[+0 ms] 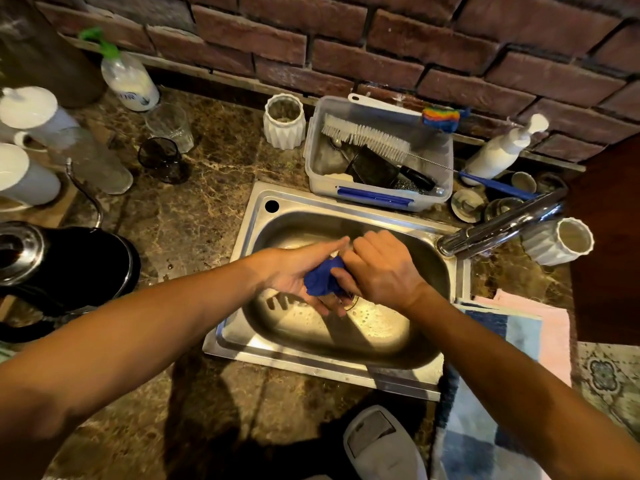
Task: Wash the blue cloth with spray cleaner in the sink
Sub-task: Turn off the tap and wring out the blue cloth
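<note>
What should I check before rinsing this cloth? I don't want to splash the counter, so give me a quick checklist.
1. Blue cloth held over the sink: ok.
2. Both hands on it, left hand and right hand: ok.
3. Faucet spout over the basin: not ok, it ends at the rim.
4. Water running: cannot tell.
5. Drain clear: cannot tell, hands cover it.
6. Towels clear of the basin: ok.

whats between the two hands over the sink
In the head view, the bunched blue cloth is pressed between the left hand and right hand, above the sink basin.
</note>
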